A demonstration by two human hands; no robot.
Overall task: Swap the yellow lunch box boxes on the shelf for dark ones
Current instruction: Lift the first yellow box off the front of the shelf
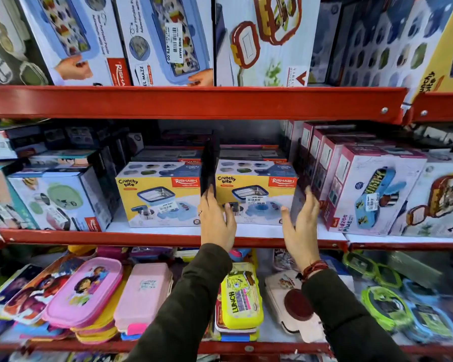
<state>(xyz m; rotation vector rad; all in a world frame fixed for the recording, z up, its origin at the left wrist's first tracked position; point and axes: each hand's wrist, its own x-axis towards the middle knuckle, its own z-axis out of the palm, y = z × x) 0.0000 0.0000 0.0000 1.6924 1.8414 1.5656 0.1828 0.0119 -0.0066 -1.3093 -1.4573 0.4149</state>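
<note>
Two yellow "Crunchy bite" lunch box boxes stand side by side on the middle shelf, the left yellow box (158,195) and the right yellow box (255,192). A dark box (209,165) stands edge-on in the gap between them. My left hand (216,223) grips its near lower end, fingers on its left side and thumb spread over the right yellow box's front. My right hand (301,228) is open, palm facing left, just off the right yellow box's right side and not touching it. More dark boxes (168,154) lie stacked behind the yellow ones.
Pink "Kidzee Plus" boxes (372,192) crowd the right of the shelf, and a green-themed box (60,202) the left. A red shelf rail (141,237) runs along the front edge. Loose plastic lunch boxes (242,296) fill the shelf below my arms.
</note>
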